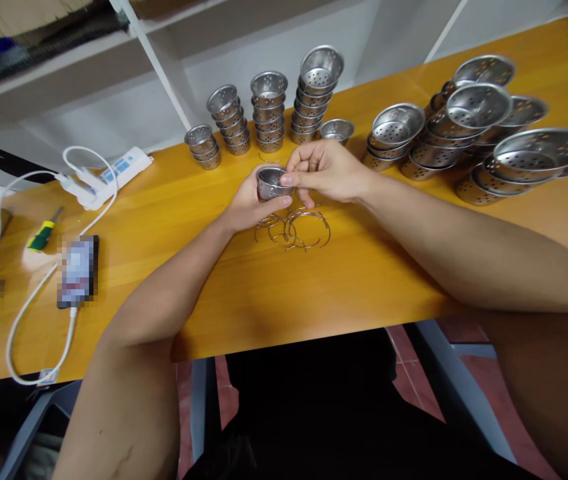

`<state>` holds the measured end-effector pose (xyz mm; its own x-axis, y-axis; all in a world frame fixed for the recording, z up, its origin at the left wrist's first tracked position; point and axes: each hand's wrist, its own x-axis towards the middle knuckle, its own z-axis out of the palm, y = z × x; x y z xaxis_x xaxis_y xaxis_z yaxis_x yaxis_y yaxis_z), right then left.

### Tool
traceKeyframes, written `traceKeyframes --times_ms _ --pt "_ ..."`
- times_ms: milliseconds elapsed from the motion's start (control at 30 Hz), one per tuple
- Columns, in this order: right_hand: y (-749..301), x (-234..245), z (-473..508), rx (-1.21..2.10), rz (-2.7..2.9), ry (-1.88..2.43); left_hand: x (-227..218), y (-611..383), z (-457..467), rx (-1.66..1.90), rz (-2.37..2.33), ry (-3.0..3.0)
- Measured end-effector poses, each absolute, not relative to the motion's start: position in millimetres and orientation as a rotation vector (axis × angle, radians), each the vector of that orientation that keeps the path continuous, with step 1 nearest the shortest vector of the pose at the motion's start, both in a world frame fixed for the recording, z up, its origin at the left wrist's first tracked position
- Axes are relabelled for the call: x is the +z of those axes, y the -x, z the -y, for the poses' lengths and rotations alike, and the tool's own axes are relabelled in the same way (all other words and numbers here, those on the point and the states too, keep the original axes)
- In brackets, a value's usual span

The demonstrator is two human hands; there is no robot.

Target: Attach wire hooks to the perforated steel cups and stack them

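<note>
A small perforated metal cup [275,189] rests in my left hand [251,203], whose fingers and thumb wrap round its side with the mouth turned up. My right hand [327,170] is closed in a pinch at the cup's right rim, thumb tip over the opening. Whether its fingertips grip the rim or something thin is hidden. Several thin wire rings [309,230], with gaps in them, lie in a loose heap on the table just below both hands.
Stacked perforated cups [268,110] stand along the back of the wooden table [314,293]. More stacks of larger cups [479,127] fill the right side. On the left lie a power strip [124,170], a screwdriver [43,235], a phone [78,270] and a looping white cable [14,327].
</note>
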<state>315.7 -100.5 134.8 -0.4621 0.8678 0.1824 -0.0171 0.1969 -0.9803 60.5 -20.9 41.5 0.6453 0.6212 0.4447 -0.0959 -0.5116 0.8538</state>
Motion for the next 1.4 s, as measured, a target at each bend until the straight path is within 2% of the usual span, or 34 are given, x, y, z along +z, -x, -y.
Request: traceKeyframes --times_ms 133,333,467,633,900,1233,1400 --pt "-315 131 101 1.309 1.688 0.816 41 -61 21 0.983 -0.407 -1.956" --pt "-311 120 100 0.965 1.593 0.918 34 -58 9 1.129 -0.509 -1.991" --pt "-312 114 100 0.865 1.689 0.946 23 -54 -3 1.204 -0.511 -2.04" --pt "-314 105 100 0.572 1.918 0.944 21 -54 -2 1.217 -0.536 -2.175" --pt "-313 96 100 0.514 2.082 0.881 26 -54 4 1.159 -0.465 -2.31" --pt "-319 110 102 0.406 2.172 1.008 27 -52 12 0.974 -0.483 -2.427" --pt "-354 144 94 0.195 2.145 1.264 24 -46 7 0.948 -0.633 -2.404"
